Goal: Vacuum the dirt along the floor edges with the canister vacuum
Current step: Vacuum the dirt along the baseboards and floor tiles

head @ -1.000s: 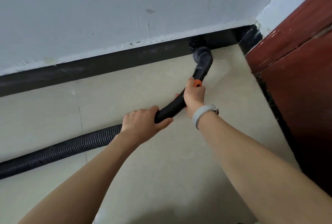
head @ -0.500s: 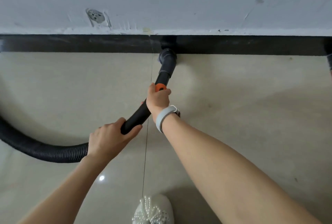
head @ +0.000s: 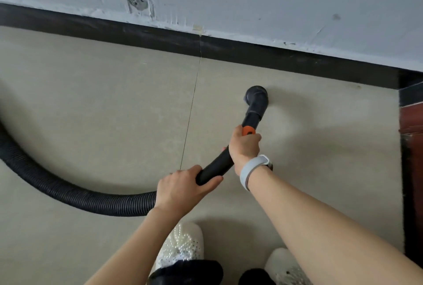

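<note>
Hands both curl round the curved black wand (head: pixel 219 161): left hand (head: pixel 180 189) at six o'clock, right hand (head: pixel 243 146) higher; nozzle (head: pixel 256 96) near the baseboard (head: pixel 160 37) at twelve.

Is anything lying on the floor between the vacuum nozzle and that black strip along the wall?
Nothing visible. Only bare beige floor lies between the nozzle and the black baseboard; the nozzle sits clear of the edge.

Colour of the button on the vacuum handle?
Orange button, by the right hand; head view.
</note>
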The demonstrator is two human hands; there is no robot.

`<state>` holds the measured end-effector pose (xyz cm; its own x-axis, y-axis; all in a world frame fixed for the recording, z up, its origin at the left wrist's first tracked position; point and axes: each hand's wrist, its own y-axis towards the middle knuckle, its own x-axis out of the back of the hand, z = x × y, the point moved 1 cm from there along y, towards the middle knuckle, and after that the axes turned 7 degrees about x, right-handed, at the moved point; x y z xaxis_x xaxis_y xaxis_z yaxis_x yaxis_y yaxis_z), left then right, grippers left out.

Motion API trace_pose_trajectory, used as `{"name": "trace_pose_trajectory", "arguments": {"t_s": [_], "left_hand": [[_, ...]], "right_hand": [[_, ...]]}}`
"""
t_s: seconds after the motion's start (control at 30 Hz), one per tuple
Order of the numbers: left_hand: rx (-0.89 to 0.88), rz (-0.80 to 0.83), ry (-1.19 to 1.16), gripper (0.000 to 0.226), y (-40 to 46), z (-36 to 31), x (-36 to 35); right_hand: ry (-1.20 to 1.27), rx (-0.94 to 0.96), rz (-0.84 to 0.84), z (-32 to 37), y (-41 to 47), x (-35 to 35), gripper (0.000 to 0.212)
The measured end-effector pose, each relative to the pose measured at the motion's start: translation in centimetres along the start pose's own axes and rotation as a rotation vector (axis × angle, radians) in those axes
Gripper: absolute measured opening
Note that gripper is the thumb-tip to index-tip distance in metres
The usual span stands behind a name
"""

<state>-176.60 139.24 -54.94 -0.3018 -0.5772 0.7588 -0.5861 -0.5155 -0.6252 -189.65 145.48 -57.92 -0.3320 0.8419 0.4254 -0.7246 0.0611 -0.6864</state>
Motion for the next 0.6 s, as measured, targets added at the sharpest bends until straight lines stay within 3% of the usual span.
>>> {"name": "trace_pose_trajectory", "arguments": {"t_s": [0.13, 0.23, 0.43, 0.6], "left_hand": [[0.12, -0.048, -0.05, 0.049, 0.7, 2.0, 3.0], [0.142, -0.036, -0.024, 0.052, -0.7, 2.4, 6.3], [0.121, 0.124, -0.026, 0.05, -9.7, 3.0, 11.9], [0.148, 0.086, -0.147, 0.049, -18.9, 4.7, 20.2]], "right_hand": [[-0.128, 0.047, 0.24, 4.0, 0.0, -3.7, 0.05], [-0.119, -0.052, 0.326, 6.0, -1.4, -3.5, 0.055], [0.118, -0.247, 0.287, 8.1, -11.8, 3.1, 0.047], [0.179, -0.222, 0.33, 14.3, -23.2, 6.0, 0.044]]}}
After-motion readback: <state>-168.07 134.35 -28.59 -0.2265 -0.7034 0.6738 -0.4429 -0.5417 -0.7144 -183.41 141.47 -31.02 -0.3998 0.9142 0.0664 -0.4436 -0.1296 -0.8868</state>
